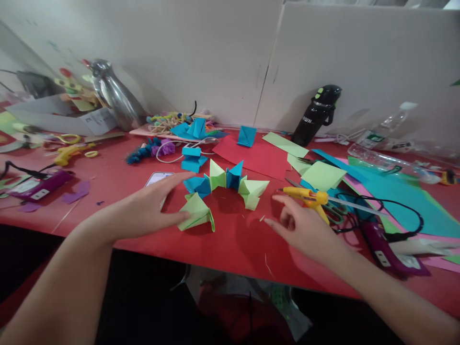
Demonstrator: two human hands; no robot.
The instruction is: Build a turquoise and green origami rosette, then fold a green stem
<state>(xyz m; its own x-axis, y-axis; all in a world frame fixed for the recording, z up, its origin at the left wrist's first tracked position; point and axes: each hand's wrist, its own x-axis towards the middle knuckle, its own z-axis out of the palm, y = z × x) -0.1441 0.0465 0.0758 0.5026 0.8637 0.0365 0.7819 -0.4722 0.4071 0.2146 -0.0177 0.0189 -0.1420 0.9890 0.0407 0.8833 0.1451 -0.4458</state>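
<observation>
An arc of joined folded-paper pieces in light green and blue lies on the red table, among them a light green piece (pixel 217 175) and a blue piece (pixel 234 175). My left hand (pixel 153 206) is at its left end, fingers stretched out and apart. Its thumb tip meets or overlaps the near light green piece (pixel 196 213); I cannot tell whether it presses on it. On the other side, my right hand (pixel 305 227) hovers with thumb and index finger apart and the other fingers curled, holding nothing. Just beyond it lies a yellow glue gun (pixel 309 196) with a glue stick.
Loose blue folded pieces (pixel 193 159) lie behind the arc, near red paper (pixel 244 155). A phone (pixel 156 178) is partly under my left hand. Coloured sheets (pixel 398 191), a purple power strip (pixel 388 249), a black bottle (pixel 316 115) and a plastic bottle (pixel 390 124) are at right.
</observation>
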